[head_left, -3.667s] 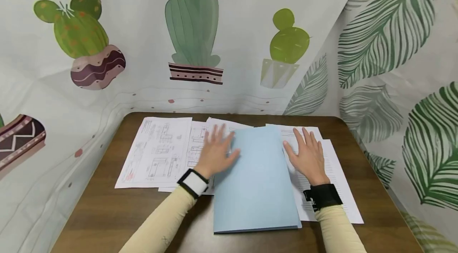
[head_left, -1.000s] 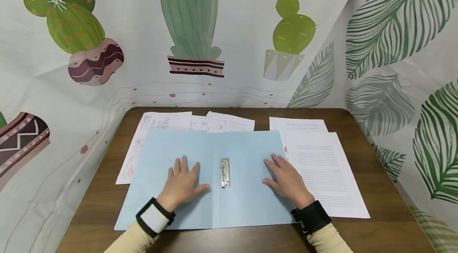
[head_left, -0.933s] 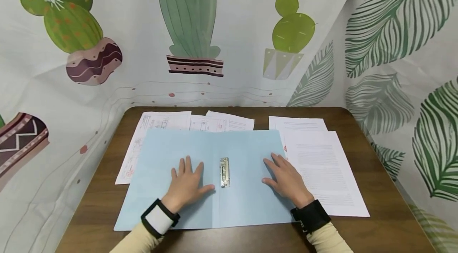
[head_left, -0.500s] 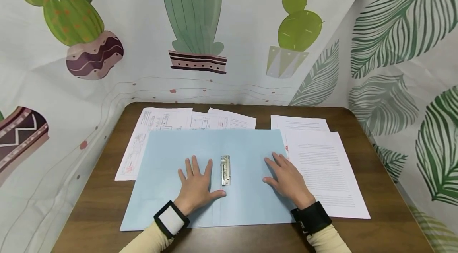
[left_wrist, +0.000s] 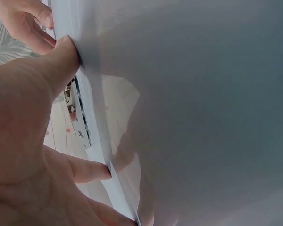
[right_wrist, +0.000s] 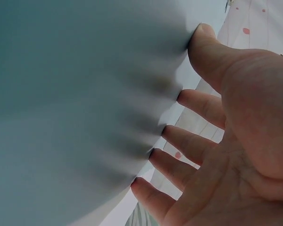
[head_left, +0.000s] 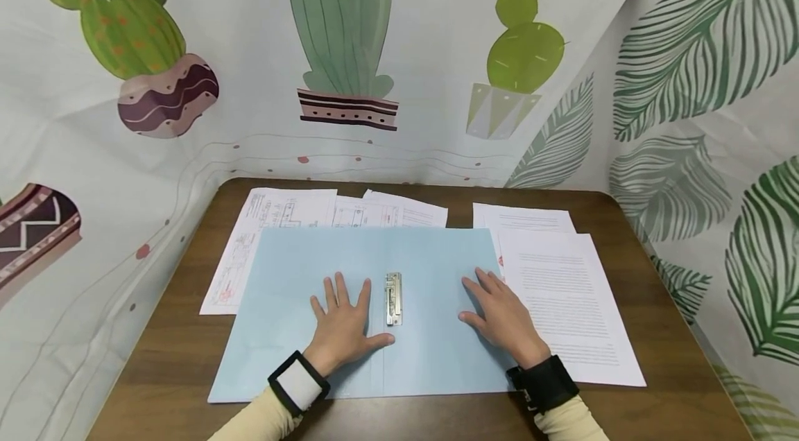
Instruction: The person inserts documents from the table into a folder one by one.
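A light blue file folder [head_left: 431,358] lies spread flat on the wooden table. Near its spine a metal clip [head_left: 393,299] is fastened on the inside. My left hand [head_left: 342,330] rests on the left cover with fingers spread, its thumb reaching across the spine below the clip. On the right cover, my right hand [head_left: 502,316] touches down with its fingertips and thumb. The left wrist view has the left thumb [left_wrist: 61,61] pressed to the folder surface. In the right wrist view the fingertips [right_wrist: 172,132] meet the blue sheet, the palm raised off it.
Sheets with technical drawings [head_left: 290,204] stick out behind the folder at the left. Printed text pages [head_left: 562,295] lie at the right, partly under the folder and right forearm. A curtain with cactus prints [head_left: 424,150] hangs behind the table [head_left: 162,358].
Since the first frame the folder has been opened out flat, its left cover now over the drawings. Over the last second, the left hand slid right toward the clip; the right hand stayed put.
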`<state>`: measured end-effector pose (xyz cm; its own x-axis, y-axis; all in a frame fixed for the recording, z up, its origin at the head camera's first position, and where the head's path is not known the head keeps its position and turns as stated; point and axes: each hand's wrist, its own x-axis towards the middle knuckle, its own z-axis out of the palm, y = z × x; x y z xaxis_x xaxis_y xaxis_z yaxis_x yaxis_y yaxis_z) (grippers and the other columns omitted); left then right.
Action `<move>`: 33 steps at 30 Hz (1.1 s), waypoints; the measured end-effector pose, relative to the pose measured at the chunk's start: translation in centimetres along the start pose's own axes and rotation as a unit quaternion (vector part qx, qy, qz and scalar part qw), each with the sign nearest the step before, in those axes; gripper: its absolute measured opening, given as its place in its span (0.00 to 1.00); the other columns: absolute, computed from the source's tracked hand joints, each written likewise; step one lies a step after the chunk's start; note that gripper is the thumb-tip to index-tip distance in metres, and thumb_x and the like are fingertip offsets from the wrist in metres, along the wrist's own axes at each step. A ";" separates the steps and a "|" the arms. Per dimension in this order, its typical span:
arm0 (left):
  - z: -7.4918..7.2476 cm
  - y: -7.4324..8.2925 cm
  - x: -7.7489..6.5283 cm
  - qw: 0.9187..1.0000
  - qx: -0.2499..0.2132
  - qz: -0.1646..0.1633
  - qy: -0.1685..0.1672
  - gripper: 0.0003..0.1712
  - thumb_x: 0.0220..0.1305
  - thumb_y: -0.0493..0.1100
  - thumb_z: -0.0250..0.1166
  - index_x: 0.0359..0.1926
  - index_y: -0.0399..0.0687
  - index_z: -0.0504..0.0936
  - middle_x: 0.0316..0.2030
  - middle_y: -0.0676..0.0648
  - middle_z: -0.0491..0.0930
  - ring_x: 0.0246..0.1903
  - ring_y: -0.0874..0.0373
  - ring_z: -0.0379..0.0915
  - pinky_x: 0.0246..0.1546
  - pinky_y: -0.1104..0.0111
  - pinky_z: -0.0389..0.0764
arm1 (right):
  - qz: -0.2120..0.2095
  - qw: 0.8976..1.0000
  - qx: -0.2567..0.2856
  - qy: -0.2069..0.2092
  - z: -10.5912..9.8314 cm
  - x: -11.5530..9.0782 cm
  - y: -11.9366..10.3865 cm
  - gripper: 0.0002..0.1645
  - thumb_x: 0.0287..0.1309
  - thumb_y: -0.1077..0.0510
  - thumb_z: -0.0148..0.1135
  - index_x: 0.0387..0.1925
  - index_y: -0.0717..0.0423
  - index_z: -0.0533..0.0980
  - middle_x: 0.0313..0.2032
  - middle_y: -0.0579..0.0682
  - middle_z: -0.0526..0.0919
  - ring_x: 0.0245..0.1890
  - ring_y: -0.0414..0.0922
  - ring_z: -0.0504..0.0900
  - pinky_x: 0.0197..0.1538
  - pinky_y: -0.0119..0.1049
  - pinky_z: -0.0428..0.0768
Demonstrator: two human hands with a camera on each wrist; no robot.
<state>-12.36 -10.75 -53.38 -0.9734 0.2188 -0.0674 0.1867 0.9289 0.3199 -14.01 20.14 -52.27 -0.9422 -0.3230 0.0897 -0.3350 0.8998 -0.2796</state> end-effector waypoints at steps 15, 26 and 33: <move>-0.2 0.1 -0.1 1.000 -0.013 0.004 -0.002 0.63 0.52 0.75 0.71 0.76 0.39 0.64 0.72 0.14 0.45 0.72 0.15 0.37 0.59 0.19 0.45 | 0.008 0.999 0.003 -0.034 -1.0 0.5 -0.6 0.40 0.53 0.49 0.80 0.64 0.63 0.77 0.68 0.69 0.72 0.69 0.67 0.70 0.67 0.61 0.70; -0.9 0.2 1.7 0.998 -0.048 -0.015 0.023 0.45 0.67 0.65 0.65 0.72 0.39 0.70 0.71 0.14 0.49 0.71 0.14 0.38 0.56 0.18 0.46 | 0.007 1.000 0.011 -0.015 -1.0 1.4 -0.4 0.41 0.53 0.50 0.80 0.65 0.63 0.76 0.68 0.69 0.71 0.69 0.68 0.69 0.65 0.62 0.71; -0.5 0.5 1.5 0.999 -0.034 -0.025 0.026 0.47 0.62 0.67 0.69 0.70 0.38 0.73 0.69 0.13 0.51 0.70 0.13 0.41 0.54 0.16 0.49 | 0.006 1.000 0.010 -0.020 -0.7 1.1 -0.4 0.40 0.54 0.49 0.79 0.65 0.63 0.76 0.68 0.70 0.70 0.68 0.70 0.69 0.64 0.64 0.71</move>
<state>-13.83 -10.13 -52.83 -0.9872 0.1556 -0.0362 0.1304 0.9157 0.3802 -14.88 19.67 -51.39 -0.9450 -0.3236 0.0473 -0.3224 0.8977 -0.3003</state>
